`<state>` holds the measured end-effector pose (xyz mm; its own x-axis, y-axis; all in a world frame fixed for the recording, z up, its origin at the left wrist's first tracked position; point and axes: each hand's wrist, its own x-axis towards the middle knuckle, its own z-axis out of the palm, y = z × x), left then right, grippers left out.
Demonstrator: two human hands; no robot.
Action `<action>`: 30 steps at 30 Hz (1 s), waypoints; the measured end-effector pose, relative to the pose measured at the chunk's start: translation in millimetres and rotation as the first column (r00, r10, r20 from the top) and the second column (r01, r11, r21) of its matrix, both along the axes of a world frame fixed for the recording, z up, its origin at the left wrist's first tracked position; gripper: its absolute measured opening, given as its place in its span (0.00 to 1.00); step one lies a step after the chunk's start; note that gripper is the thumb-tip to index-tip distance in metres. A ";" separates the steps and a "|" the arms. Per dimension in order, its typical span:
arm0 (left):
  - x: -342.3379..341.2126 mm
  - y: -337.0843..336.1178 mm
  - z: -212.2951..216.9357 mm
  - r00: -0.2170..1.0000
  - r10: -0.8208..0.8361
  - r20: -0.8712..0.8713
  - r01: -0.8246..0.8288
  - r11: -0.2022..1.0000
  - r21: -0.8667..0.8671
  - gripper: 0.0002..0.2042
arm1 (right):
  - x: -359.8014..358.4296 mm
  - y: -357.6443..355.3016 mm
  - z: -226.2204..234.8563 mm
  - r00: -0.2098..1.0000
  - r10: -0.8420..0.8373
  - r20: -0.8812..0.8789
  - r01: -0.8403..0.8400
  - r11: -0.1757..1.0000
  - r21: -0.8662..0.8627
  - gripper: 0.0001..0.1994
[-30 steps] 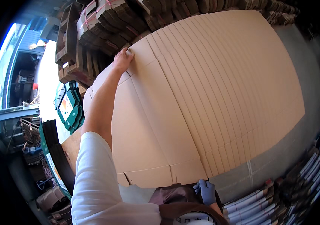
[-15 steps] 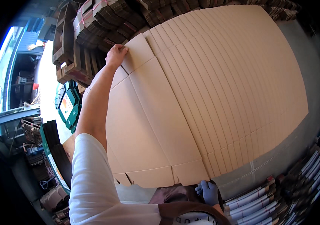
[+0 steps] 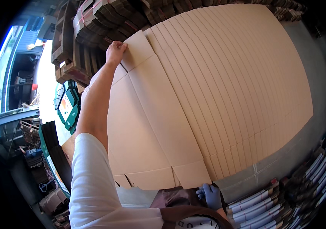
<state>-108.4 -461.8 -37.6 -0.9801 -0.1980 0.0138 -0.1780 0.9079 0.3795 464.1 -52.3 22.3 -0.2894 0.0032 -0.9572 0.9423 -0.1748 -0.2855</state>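
Note:
A large flat cardboard box blank (image 3: 147, 110), creased and slotted, spans the middle in front of me. At its far edge my bare left hand (image 3: 115, 52) is closed, fingers and thumb pinching the cardboard. My right hand (image 3: 211, 194), in a grey-blue glove, is at the blank's near right corner with its fingers curled at the edge. The glove hides how much cardboard lies between those fingers. To the right, a fanned row of overlapping box blanks (image 3: 243, 84) lies under and beside this one.
Bundled cardboard (image 3: 102, 23) is piled at the far left beside a wooden pallet (image 3: 69, 57). Green printed cartons (image 3: 69, 110) stand left of my arm. Banded stacks of pale sheets (image 3: 262, 206) sit at the lower right on the grey floor (image 3: 304, 42).
The front blank and my left hand have shifted slightly left and away from me. My right hand has moved a little left with the near corner.

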 end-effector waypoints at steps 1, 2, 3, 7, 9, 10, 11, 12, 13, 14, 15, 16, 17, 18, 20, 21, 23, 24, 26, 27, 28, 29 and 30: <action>-0.6 -0.6 -1.6 1.000 0.009 0.001 -0.009 1.000 0.009 0.24 | -2.5 -0.7 0.8 1.000 0.005 -0.003 -0.005 1.000 0.002 0.18; -1.1 0.5 -4.3 1.000 0.009 -0.007 -0.008 1.000 0.005 0.24 | -4.1 -1.2 1.4 1.000 0.009 -0.006 -0.009 1.000 0.006 0.18; -1.4 1.5 -6.8 1.000 0.008 -0.016 -0.008 1.000 0.000 0.24 | -3.9 -1.7 0.5 1.000 0.004 -0.006 -0.004 1.000 0.012 0.18; -3.4 8.0 -11.2 1.000 0.025 -0.015 -0.025 1.000 0.004 0.24 | -3.5 -4.2 -2.0 1.000 -0.014 0.010 0.013 1.000 0.023 0.18; -5.1 6.1 -13.5 1.000 0.022 -0.018 -0.022 1.000 0.003 0.24 | -2.5 -4.0 -1.6 1.000 -0.007 0.015 0.006 1.000 0.021 0.19; -7.3 5.1 -13.8 1.000 0.020 -0.020 -0.020 1.000 0.002 0.24 | -2.5 -4.2 -3.4 1.000 0.002 0.009 -0.002 1.000 0.019 0.19; -10.3 0.9 -18.4 0.999 0.012 -0.037 -0.012 1.000 -0.008 0.24 | -0.5 -4.4 -3.5 1.000 0.009 0.009 -0.009 1.000 0.018 0.19; -12.3 0.1 -19.3 0.999 0.021 -0.024 -0.020 1.000 0.013 0.25 | 0.8 -4.3 -3.0 1.000 0.014 0.006 -0.014 1.000 0.020 0.19; -14.7 -2.7 -21.9 1.000 0.020 -0.022 -0.019 1.000 0.021 0.25 | 0.5 -4.6 -2.7 1.000 0.018 0.002 -0.018 1.000 0.022 0.19; -16.6 -3.7 -22.0 1.000 0.019 -0.024 -0.018 0.999 0.029 0.25 | -1.3 -4.3 -4.1 1.000 0.023 -0.007 -0.023 0.999 0.024 0.19; -17.8 -4.8 -22.4 0.999 0.023 -0.035 -0.022 1.000 0.021 0.25 | -1.9 -3.9 -5.9 1.000 0.021 -0.016 -0.021 1.000 0.021 0.19; -16.5 -5.8 -24.1 1.000 0.010 -0.029 -0.009 1.000 0.016 0.25 | 0.9 -3.5 -7.5 1.000 0.015 -0.014 -0.014 1.000 0.021 0.19; -16.7 -4.5 -24.7 1.000 0.014 -0.025 -0.014 1.000 0.005 0.25 | 3.6 -4.0 -10.0 1.000 0.006 -0.016 -0.006 1.000 0.022 0.19; -17.3 -3.3 -25.0 1.000 0.019 -0.021 -0.019 1.000 -0.006 0.25 | 5.2 -4.2 -10.8 1.000 -0.002 -0.017 0.003 1.000 0.022 0.19; -19.1 -3.1 -25.7 1.000 0.016 -0.010 -0.016 1.000 -0.011 0.26 | 4.6 -4.1 -10.9 1.000 0.008 -0.024 -0.007 0.999 0.034 0.19; -20.7 -3.6 -26.4 1.000 0.018 -0.003 -0.018 1.000 -0.009 0.26 | 4.4 -4.4 -10.5 1.000 0.013 -0.027 -0.012 0.999 0.040 0.19; -21.6 -7.0 -28.4 1.000 0.021 0.002 -0.021 1.000 -0.002 0.26 | 3.3 -5.1 -9.2 0.999 0.018 -0.032 -0.016 0.999 0.048 0.19; -22.0 -10.6 -28.3 1.000 0.024 0.001 -0.024 1.000 0.000 0.27 | 2.8 -5.4 -8.9 0.999 0.023 -0.037 -0.021 0.999 0.050 0.19; -21.8 -12.0 -27.3 1.000 0.017 0.009 -0.016 1.000 -0.026 0.27 | 3.9 -6.3 -9.8 0.999 0.023 -0.036 -0.021 0.998 0.052 0.19; -20.9 -10.7 -25.6 1.000 0.010 0.005 -0.010 0.999 -0.039 0.28 | 3.2 -6.6 -8.5 0.999 0.023 -0.034 -0.021 0.998 0.053 0.19; -19.0 -10.2 -22.8 1.000 0.005 0.001 -0.005 0.999 -0.054 0.28 | 2.3 -6.5 -7.2 0.999 0.036 -0.033 -0.034 0.998 0.054 0.19; -15.7 -10.5 -19.3 0.997 -0.030 -0.069 0.021 0.992 -0.127 0.27 | 0.6 -6.2 -6.8 0.998 0.051 -0.033 -0.049 0.997 0.053 0.19; -10.2 -12.1 -14.8 0.985 -0.102 -0.136 0.076 0.980 -0.185 0.26 | -3.4 -6.0 -6.1 0.997 0.068 -0.033 -0.066 0.997 0.049 0.19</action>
<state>-118.6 -473.9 -52.4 -0.9788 -0.0915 0.1832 -0.0487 0.9729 0.2259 460.7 -58.3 16.2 -0.3238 0.0280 -0.9457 0.9407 -0.0971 -0.3250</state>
